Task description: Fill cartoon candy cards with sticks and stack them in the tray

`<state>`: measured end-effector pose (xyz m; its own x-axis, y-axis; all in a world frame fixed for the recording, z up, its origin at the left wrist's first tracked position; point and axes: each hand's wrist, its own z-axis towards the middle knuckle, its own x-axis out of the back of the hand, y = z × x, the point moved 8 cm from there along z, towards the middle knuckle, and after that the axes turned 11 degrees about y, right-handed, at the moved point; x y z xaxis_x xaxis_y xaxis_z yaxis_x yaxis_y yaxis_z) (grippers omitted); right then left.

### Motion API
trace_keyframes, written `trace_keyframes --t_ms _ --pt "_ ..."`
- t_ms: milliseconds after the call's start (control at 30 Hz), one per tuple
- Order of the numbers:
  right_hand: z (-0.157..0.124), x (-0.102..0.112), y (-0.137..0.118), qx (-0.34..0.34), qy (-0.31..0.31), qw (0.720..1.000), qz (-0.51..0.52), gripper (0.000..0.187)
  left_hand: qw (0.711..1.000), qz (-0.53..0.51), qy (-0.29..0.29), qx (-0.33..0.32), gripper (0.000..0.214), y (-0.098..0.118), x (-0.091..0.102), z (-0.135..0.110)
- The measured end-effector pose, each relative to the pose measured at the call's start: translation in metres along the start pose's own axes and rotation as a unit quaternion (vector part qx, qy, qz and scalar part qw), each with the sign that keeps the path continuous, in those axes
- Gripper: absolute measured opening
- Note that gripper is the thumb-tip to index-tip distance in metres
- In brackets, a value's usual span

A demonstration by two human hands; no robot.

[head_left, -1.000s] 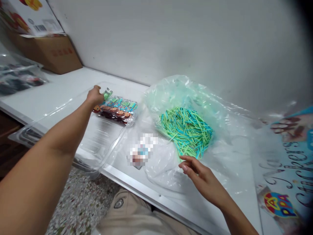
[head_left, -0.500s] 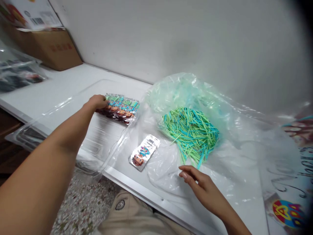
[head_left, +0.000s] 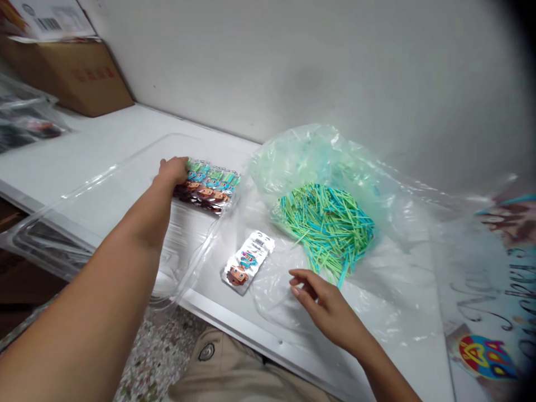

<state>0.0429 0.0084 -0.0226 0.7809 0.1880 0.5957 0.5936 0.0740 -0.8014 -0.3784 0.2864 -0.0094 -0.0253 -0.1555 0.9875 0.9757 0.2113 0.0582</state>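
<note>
In the clear plastic tray (head_left: 113, 167), a row of small printed packets (head_left: 207, 187) stands closely stacked, with green and blue sticks showing at their tops. My left hand (head_left: 173, 170) is closed on the packet at the row's left end; its fingertips are partly hidden. My right hand (head_left: 316, 296) hovers empty over the plastic, fingers loosely curved and thumb apart. Beyond it lies a heap of thin green and blue sticks (head_left: 329, 226), spilling from a large clear plastic bag (head_left: 301, 151). Between tray and bag, a silvery packet (head_left: 249, 261) with a cartoon face lies flat.
A cardboard box (head_left: 84, 75) with a white printed box (head_left: 54, 19) on top stands at the back left. Bagged dark items (head_left: 29, 123) lie near it. A wall (head_left: 268, 67) closes off the back. The tray overhangs the table's front edge (head_left: 234, 318).
My left hand has shifted slightly right along the packet row. My right hand has moved left and a little up, away from the stick heap's lower end.
</note>
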Motion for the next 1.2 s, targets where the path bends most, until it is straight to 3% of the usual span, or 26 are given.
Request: trace_keyframes --t_ms 133,233,367,467,500,533,633,700,767,867,933,1000,1067,1133,1200 --pt "0.028 0.003 0.001 0.002 0.06 0.997 -0.039 0.03 0.998 -0.062 -0.006 -0.005 0.044 0.004 0.012 -0.015" --pt "0.055 0.001 0.001 0.0 0.085 0.991 -0.103 0.033 0.986 -0.165 0.04 -0.011 0.047 0.008 0.03 -0.023" --pt "0.095 -0.015 -0.001 0.0 0.084 0.967 -0.241 0.048 0.967 -0.221 0.125 -0.002 0.047 0.021 0.068 -0.019" --pt "0.119 -0.032 0.006 -0.04 0.055 0.954 -0.292 0.054 0.943 -0.271 0.192 0.014 0.041 0.039 0.115 -0.017" --pt "0.124 -0.037 0.009 -0.05 0.047 0.954 -0.291 0.051 0.925 -0.308 0.221 0.011 0.039 0.047 0.136 -0.022" --pt "0.129 -0.041 0.012 -0.057 0.04 0.956 -0.285 0.047 0.881 -0.4 0.25 0.011 0.035 0.052 0.158 -0.031" --pt "0.136 -0.045 0.02 -0.062 0.037 0.964 -0.255 0.032 0.767 -0.588 0.243 -0.088 0.024 0.085 0.218 -0.08" --pt "0.137 -0.044 0.023 -0.056 0.041 0.97 -0.233 0.024 0.723 -0.635 0.229 -0.151 0.022 0.104 0.249 -0.126" --pt "0.134 -0.04 0.023 -0.042 0.049 0.976 -0.209 0.017 0.703 -0.648 0.221 -0.192 0.017 0.117 0.265 -0.173" --pt "0.125 -0.03 0.017 -0.016 0.08 0.983 -0.165 0.021 0.712 -0.649 0.174 -0.205 0.015 0.136 0.252 -0.226" --pt "0.116 -0.019 0.009 0.006 0.106 0.986 -0.126 0.025 0.74 -0.637 0.131 -0.17 0.016 0.145 0.222 -0.244" --pt "0.104 -0.008 0.002 0.028 0.115 0.989 -0.087 0.027 0.787 -0.597 0.092 -0.128 0.023 0.156 0.183 -0.252" --pt "0.089 0.003 -0.01 0.059 0.099 0.993 -0.001 0.024 0.82 -0.557 0.064 -0.113 0.049 0.17 0.148 -0.256" --pt "0.071 0.016 -0.023 0.09 0.079 0.985 0.127 0.021 0.828 -0.55 -0.015 -0.111 0.072 0.191 0.117 -0.262" --pt "0.055 0.032 -0.033 0.102 0.073 0.964 0.236 0.021 0.807 -0.56 -0.151 -0.112 0.065 0.218 0.091 -0.275"
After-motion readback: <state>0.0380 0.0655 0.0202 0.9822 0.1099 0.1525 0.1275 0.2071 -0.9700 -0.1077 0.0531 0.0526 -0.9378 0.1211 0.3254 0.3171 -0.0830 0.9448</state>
